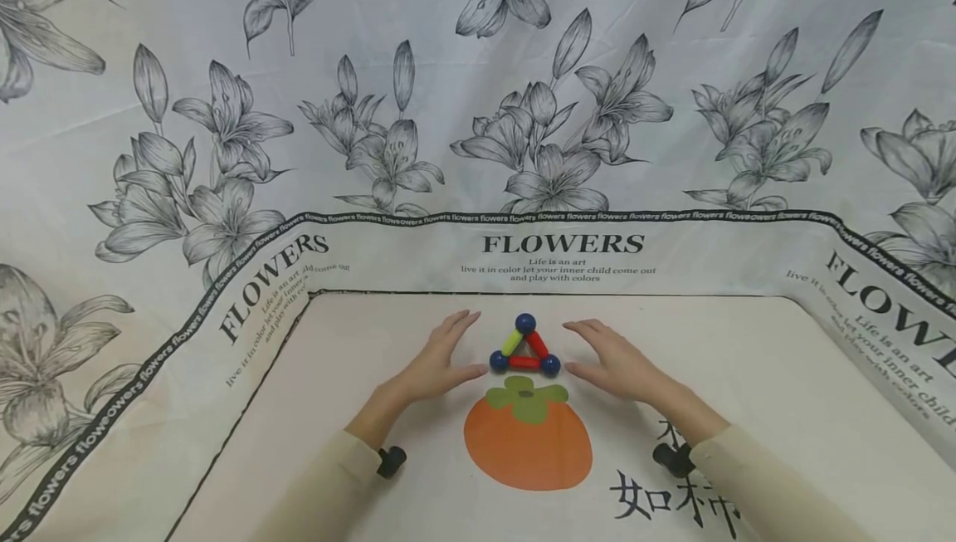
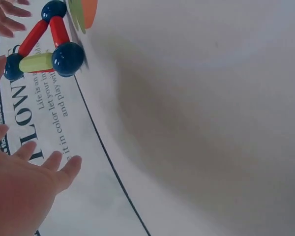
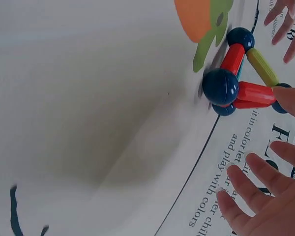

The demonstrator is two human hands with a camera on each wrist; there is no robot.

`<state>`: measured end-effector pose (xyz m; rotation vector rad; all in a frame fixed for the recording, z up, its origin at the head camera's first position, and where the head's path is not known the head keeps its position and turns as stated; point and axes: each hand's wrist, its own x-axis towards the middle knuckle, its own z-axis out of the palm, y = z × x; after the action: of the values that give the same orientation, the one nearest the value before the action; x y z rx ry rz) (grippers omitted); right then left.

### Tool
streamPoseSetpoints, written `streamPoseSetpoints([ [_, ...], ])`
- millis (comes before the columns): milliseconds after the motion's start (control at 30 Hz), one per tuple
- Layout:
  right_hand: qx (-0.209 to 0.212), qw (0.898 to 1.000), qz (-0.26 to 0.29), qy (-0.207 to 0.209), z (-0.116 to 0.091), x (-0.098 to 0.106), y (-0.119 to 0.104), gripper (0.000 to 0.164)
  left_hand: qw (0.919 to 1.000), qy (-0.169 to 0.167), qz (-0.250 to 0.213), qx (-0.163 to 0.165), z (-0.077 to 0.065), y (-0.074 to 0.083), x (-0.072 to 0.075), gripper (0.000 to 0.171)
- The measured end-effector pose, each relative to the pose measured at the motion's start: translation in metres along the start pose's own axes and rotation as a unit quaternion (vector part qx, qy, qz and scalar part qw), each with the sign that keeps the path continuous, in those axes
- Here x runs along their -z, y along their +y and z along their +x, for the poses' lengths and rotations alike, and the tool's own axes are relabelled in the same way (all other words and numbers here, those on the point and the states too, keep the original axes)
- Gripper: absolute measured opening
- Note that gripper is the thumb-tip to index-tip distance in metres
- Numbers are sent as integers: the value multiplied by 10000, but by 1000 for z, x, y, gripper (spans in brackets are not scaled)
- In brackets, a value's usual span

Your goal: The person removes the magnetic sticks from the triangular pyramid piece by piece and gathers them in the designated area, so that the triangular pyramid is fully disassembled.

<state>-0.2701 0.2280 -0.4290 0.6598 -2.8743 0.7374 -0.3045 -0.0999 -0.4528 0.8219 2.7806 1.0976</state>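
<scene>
Between the two hands stands a frame of magnetic rods and balls. It joins dark blue balls (image 1: 525, 324) with red rods (image 1: 526, 363) and a yellow-green rod (image 1: 511, 343). A sliver of a teal rod (image 3: 241, 69) shows behind a red one in the right wrist view, with another ball partly hidden there. The left hand (image 1: 441, 359) is beside the frame on its left, fingers spread and thumb pointing at the lower left ball. Mirroring it on the right, the right hand (image 1: 616, 359) has spread fingers and its thumb close to the lower right ball. Neither hand holds anything.
The white tabletop cloth (image 1: 358, 343) carries a printed orange persimmon (image 1: 528, 442) just in front of the frame and black characters (image 1: 642, 496) to the right. Behind rises a flower-printed curtain (image 1: 418, 260). Dark wrist straps (image 1: 392, 461) sit at both cuffs.
</scene>
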Motion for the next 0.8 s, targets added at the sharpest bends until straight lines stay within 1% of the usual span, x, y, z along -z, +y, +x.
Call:
streamPoseSetpoints([
  [200,-75,9964,831,151,10,-9,-5,52,9975,334,-629,32,11,0,-10,78],
  [333,-226,9936,1077,267,20,-20,-8,46,9926,478,-1119,-47,22,4,-18,72],
  [467,-453,9901,1272,396,28,-29,-12,42,9873,473,-1514,-25,34,13,-27,63],
  [600,-491,9872,1434,494,35,-37,-14,32,9840,468,-1720,-20,46,20,-34,51],
  [700,-459,9867,1467,527,39,-41,-14,25,9839,482,-1717,-115,54,23,-37,44],
  [800,-501,9859,1489,577,43,-45,-14,20,9845,492,-1677,-148,61,26,-38,41],
])
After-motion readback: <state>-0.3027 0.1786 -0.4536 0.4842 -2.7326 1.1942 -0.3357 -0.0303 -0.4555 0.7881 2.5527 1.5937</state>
